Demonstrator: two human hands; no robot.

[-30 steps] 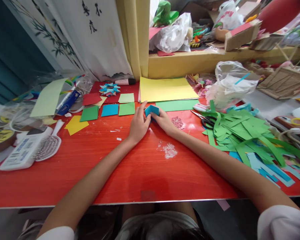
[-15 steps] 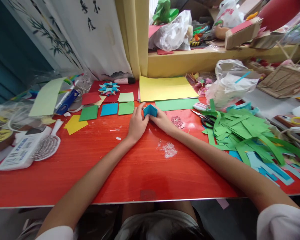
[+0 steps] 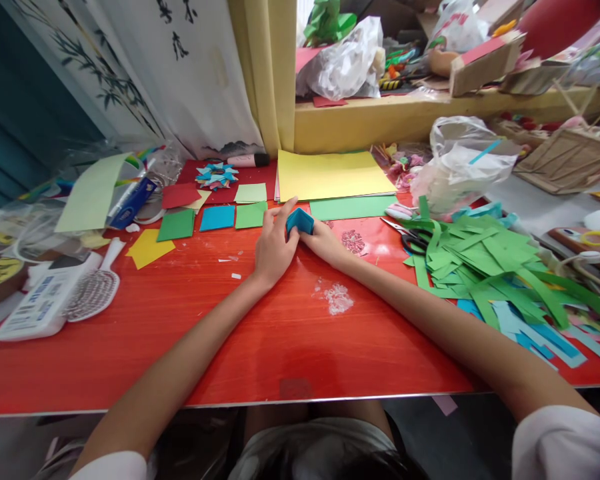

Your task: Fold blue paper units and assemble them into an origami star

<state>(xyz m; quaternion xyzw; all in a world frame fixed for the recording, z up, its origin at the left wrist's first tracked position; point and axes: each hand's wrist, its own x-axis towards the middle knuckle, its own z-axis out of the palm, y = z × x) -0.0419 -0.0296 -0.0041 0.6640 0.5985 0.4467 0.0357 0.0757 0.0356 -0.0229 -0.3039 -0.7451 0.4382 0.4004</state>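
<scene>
A small blue piece of folded paper (image 3: 300,221) is held up between my hands above the red table (image 3: 260,347). My left hand (image 3: 275,245) pinches its left side, with the index finger raised. On the other side, my right hand (image 3: 325,243) grips the right edge, its fingers partly hidden behind the paper. A crease runs down the middle of the paper. Left of my hands lie a light green paper square (image 3: 251,215), a blue paper square (image 3: 217,218) and a dark green paper square (image 3: 176,225).
Yellow paper sheets (image 3: 335,175) lie beyond my hands. Scissors (image 3: 407,235) rest beside a heap of green paper strips (image 3: 485,257) on the right. A hairbrush (image 3: 97,290) and a white package (image 3: 45,303) are at left. A folded paper ring (image 3: 217,176) sits at the back.
My left index finger has lifted away from the blue paper. The paper stays in nearly the same place, and the whole view has shifted very slightly.
</scene>
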